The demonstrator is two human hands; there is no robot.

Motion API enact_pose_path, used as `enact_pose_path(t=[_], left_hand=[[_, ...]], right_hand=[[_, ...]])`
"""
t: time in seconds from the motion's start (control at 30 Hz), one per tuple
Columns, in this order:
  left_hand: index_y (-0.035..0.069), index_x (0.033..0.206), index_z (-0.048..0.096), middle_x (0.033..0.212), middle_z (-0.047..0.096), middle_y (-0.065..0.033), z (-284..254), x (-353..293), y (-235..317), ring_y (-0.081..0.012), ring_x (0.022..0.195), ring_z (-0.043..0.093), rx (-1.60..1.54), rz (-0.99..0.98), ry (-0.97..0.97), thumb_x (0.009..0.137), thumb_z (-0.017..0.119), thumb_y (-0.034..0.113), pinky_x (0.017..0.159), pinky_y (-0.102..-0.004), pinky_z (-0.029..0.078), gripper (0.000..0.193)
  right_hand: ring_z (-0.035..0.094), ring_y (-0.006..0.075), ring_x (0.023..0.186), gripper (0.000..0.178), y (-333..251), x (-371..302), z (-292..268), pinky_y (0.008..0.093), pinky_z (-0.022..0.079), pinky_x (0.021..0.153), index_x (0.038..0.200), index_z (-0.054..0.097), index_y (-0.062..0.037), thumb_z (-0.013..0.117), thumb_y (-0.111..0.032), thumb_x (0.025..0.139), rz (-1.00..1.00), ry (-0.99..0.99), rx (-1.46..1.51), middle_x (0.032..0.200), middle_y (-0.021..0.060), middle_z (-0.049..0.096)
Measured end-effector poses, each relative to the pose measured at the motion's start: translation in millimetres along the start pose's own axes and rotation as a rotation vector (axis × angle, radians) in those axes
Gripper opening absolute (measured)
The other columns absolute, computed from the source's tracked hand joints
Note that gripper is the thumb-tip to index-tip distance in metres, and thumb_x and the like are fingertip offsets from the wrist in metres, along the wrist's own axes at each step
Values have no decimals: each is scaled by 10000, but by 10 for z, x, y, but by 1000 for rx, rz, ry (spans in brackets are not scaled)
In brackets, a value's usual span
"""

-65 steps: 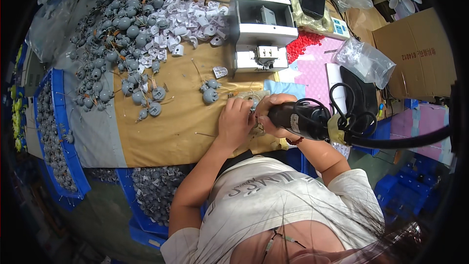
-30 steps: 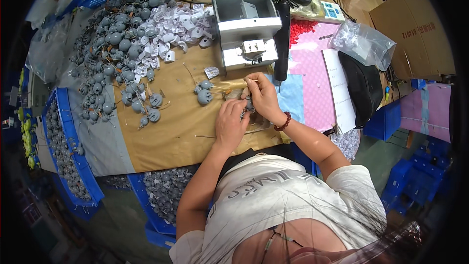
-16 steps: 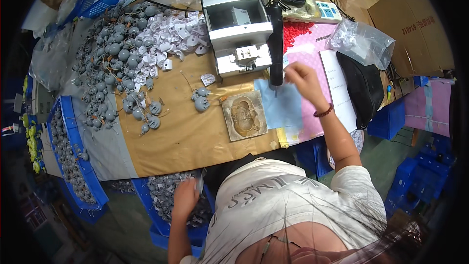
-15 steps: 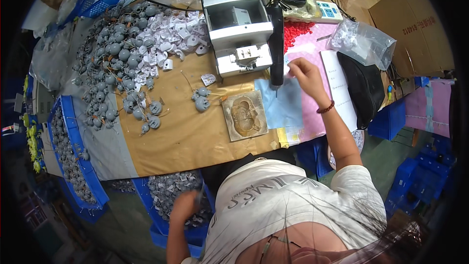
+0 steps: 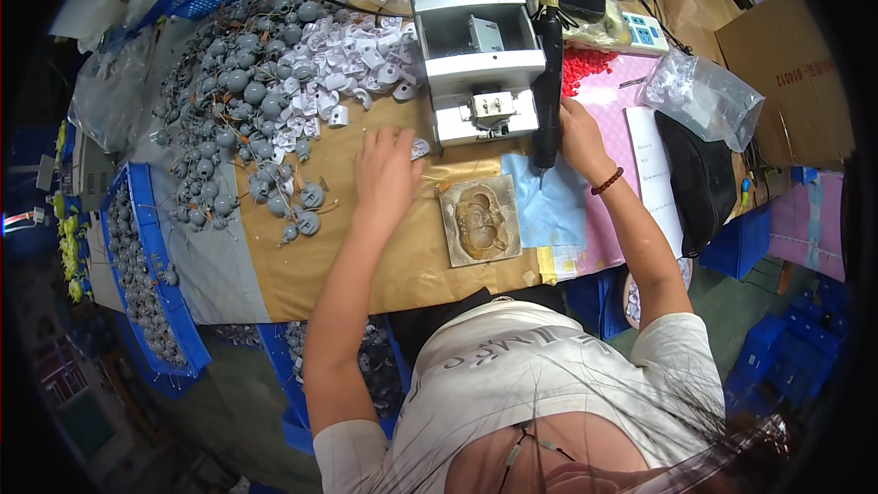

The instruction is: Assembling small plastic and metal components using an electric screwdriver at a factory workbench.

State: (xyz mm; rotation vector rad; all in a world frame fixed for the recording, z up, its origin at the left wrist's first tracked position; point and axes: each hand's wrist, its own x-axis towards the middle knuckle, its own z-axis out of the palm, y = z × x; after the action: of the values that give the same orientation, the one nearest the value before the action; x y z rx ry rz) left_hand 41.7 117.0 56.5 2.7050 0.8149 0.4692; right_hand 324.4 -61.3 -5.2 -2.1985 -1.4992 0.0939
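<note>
My left hand [image 5: 388, 174] rests palm down on the brown-covered table, its fingers stretched forward. It covers the spot where a few wired grey ball parts lay. A white plastic piece [image 5: 420, 149] lies beside its fingertips. My right hand [image 5: 582, 139], below a beaded bracelet, is curled against the side of an upright black electric screwdriver [image 5: 547, 101]; the fingertips are partly hidden. Between my hands sits a square metal fixture [image 5: 480, 220] with a hollow shaped into it. A silver-and-grey machine [image 5: 480, 64] stands just behind the fixture.
Grey ball parts with wires [image 5: 224, 128] and white plastic pieces [image 5: 352, 59] are heaped at the left. Red small parts [image 5: 585, 66], a plastic bag [image 5: 700, 96], a black pouch [image 5: 695, 183] and a cardboard box [image 5: 782, 64] are at the right. Blue bins [image 5: 187, 311] hold more grey parts.
My left hand has come up from the bin below the table edge onto the tabletop, over the grey ball parts. My right hand has closed in against the screwdriver. The view has shifted slightly.
</note>
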Motion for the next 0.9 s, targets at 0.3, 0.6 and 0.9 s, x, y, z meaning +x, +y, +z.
enact_pose_path(t=[0.3, 0.6, 0.9], left_hand=[[73, 1033, 663, 1020, 610, -110, -354, -57, 472, -321, 1006, 577, -309, 53, -19, 763, 765, 69, 851, -430, 483, 289], [82, 1054, 695, 1088, 563, -110, 278, -702, 709, -340, 1068, 484, -300, 27, -199, 724, 793, 57, 921, -423, 448, 345], [81, 1180, 639, 1166, 522, -147, 110, -730, 453, -353, 1118, 458, -307, -63, -13, 749, 794, 63, 962, -453, 420, 458]], right_hand=[[599, 343, 814, 225, 100, -63, 15, 426, 509, 725, 954, 587, -6, 614, 66, 743, 22, 22, 82, 870, 172, 575], [576, 85, 790, 176, -257, -328, -337, 220, 467, 673, 938, 699, -8, 603, 93, 831, 64, 204, 828, 938, 26, 599], [609, 276, 875, 228, -1066, -729, 190, 351, 506, 745, 953, 646, -58, 764, -88, 760, -558, -41, 353, 937, 81, 620]])
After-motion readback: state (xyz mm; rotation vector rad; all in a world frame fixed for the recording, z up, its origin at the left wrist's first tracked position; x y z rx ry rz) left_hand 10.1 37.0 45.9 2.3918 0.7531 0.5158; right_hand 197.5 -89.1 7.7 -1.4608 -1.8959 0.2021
